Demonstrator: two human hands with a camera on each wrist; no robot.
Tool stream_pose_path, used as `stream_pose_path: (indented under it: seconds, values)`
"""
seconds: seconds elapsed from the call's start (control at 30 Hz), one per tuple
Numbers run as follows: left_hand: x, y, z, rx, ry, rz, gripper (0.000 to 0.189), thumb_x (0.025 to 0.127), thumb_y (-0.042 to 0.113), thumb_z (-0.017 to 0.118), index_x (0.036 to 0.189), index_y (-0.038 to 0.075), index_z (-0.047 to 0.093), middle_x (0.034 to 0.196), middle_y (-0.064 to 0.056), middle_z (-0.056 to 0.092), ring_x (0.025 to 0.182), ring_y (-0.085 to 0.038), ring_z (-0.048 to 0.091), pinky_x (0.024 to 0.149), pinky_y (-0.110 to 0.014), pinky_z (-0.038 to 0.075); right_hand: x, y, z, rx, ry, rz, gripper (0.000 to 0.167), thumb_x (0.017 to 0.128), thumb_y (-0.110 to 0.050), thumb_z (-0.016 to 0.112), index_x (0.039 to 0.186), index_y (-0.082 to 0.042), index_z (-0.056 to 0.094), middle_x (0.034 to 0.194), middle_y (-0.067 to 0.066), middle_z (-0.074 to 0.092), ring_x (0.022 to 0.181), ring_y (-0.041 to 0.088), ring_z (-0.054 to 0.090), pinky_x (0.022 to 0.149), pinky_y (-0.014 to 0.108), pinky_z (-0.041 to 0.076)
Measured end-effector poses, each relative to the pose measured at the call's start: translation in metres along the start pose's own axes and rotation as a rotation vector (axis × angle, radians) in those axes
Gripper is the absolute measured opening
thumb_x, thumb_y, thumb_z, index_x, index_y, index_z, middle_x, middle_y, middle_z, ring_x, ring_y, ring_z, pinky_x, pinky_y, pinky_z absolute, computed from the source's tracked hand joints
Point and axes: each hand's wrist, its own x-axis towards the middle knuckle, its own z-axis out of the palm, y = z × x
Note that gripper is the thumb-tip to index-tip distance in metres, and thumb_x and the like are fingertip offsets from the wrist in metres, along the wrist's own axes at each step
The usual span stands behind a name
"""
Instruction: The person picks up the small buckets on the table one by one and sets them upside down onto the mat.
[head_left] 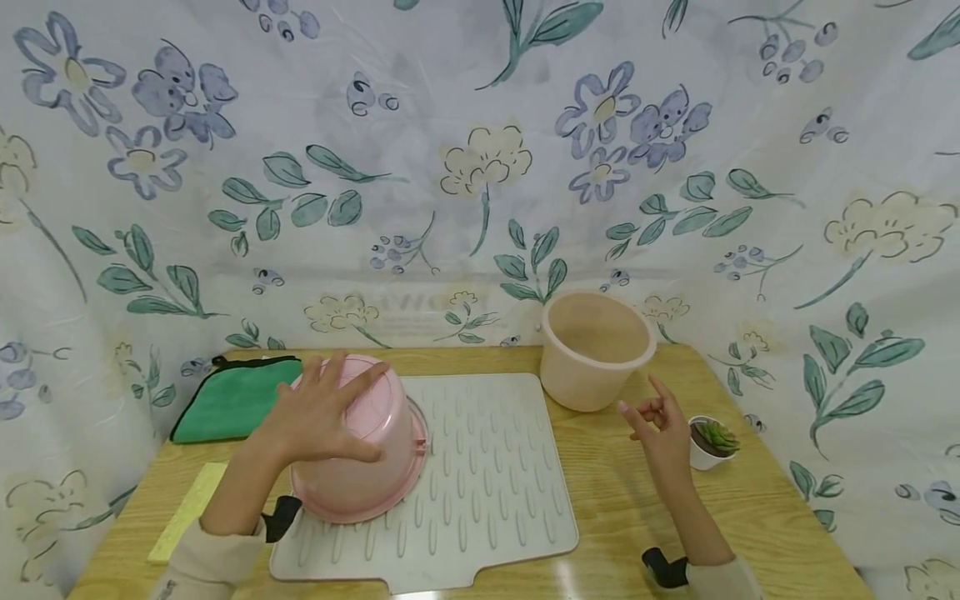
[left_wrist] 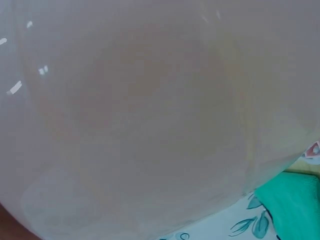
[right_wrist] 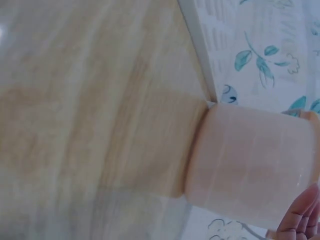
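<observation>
An upside-down pink plastic bucket (head_left: 352, 483) stands on the left part of a pale ridged drying mat (head_left: 487, 475). My left hand (head_left: 322, 412) rests on its upturned base, fingers spread and thumb stretched along the side. The pink wall (left_wrist: 140, 125) fills most of the left wrist view. My right hand (head_left: 660, 425) is held over the table on the right, fingers loosely bent and holding nothing. Nearest to it are an upright peach bucket (head_left: 585, 379) behind and a small potted succulent (head_left: 714, 437) beside it. In the right wrist view the fingers (right_wrist: 302, 215) overlap the peach bucket.
A green zippered pouch (head_left: 236, 400) lies at the back left of the wooden table (head_left: 622, 508). In front of it is a yellow cloth (head_left: 187, 508), partly behind my left forearm. A flowered curtain (head_left: 420, 183) hangs behind the table and along its sides.
</observation>
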Motion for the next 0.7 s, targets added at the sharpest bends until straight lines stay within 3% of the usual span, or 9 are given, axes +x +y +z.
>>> stream_pose_path:
  seconds: [0.43,0.7]
  values:
    - [0.008,-0.002,0.0,-0.035,-0.031,-0.003,0.11,0.06,0.076,0.074,0.153,0.032,0.037,0.155,-0.029,0.026,0.137,-0.058,0.024,0.087,-0.088,0.024,0.029,-0.005,0.008,0.127,0.052,0.121,0.074,0.095,-0.026,0.068,0.156,-0.017,0.028,0.088,-0.007,0.055,0.077,0.001,0.065,0.064,0.018,0.055]
    - [0.014,-0.002,-0.002,-0.027,-0.045,-0.015,0.111,0.058,0.077,0.074,0.153,0.033,0.037,0.155,-0.029,0.027,0.137,-0.056,0.026,0.085,-0.086,0.027,0.044,-0.017,0.011,0.177,0.07,0.174,0.079,0.095,-0.022,0.067,0.158,-0.01,0.021,0.089,-0.005,0.054,0.076,0.001,0.065,0.066,0.017,0.056]
